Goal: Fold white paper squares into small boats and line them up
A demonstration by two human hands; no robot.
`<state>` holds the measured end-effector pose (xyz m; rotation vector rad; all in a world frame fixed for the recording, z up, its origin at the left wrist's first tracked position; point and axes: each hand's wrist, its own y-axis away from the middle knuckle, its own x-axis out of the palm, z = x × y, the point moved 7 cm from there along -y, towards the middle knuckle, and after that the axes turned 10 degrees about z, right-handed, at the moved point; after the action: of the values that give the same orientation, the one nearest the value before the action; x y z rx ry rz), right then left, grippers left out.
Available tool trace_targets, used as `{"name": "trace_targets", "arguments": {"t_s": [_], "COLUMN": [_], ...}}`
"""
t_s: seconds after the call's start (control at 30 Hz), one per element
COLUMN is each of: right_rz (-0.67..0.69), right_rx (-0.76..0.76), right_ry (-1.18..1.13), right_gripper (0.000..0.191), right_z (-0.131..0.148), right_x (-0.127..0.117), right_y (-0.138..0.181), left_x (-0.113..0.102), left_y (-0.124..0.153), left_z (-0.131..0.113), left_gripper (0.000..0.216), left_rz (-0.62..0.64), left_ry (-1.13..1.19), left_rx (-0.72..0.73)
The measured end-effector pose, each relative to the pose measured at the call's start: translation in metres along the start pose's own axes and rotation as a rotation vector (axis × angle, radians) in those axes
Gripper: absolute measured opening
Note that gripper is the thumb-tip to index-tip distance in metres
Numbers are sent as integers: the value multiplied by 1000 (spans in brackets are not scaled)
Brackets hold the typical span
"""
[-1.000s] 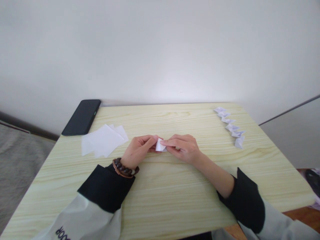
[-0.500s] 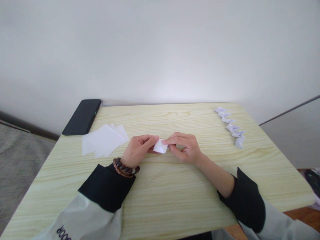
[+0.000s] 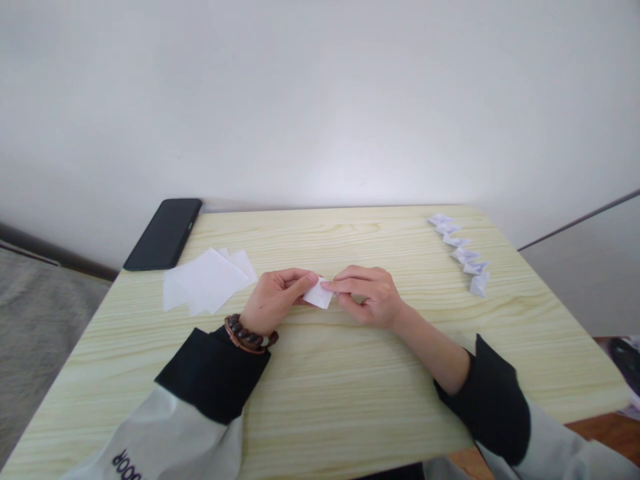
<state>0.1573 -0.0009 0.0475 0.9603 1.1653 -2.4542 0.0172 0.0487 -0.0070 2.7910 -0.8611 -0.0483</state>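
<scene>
A small folded white paper (image 3: 317, 295) is held a little above the middle of the table. My left hand (image 3: 274, 297) grips its left side, thumb on top and fingers underneath. From the right, my right hand (image 3: 369, 295) pinches the upper right edge, its index finger lying on the paper. The finger hides that corner, so the finer folds cannot be made out. Left of my left hand lie several loose white paper sheets (image 3: 213, 280), overlapping. Over on the right, several folded paper pieces (image 3: 465, 255) stand in a slanting row.
A black tablet or phone (image 3: 164, 235) lies at the table's far left corner. The pale wood-grain table (image 3: 350, 393) meets a white wall (image 3: 320, 100) at its back edge. Grey fabric (image 3: 35, 333) shows beyond the left side.
The folded paper has tilted and shifted slightly to the left between my hands. My right index finger has stretched further out onto it.
</scene>
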Motion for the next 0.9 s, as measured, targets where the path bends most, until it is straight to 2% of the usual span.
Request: {"name": "trace_targets", "arguments": {"t_s": [0.1,0.27,0.33,0.5,0.7,0.9], "right_rz": [30,83,122,205,130,58], "right_rx": [28,344,400,394,337,319], "right_ry": [-69,-275,-284,-225,-148,-85], "right_gripper": [24,14,14,19,19,20], "right_z": [-1,-20,-24,-23,-22,-19], "right_x": [0,8,11,16,12,6], "right_y": [-1,2,3,3,0,-2], "left_x": [1,3,2,1,2,13], "left_y": [0,1,2,3,4,1], "left_z": [-2,-8,-11,-17,-20,-10], "left_gripper": [36,35,36,40,38,42], "left_rz": [11,-1,-30,-73,-92,65], "left_ry": [-2,-64,-135,-233,-200,-17], "left_rx": [15,72,99,120,107,61]}}
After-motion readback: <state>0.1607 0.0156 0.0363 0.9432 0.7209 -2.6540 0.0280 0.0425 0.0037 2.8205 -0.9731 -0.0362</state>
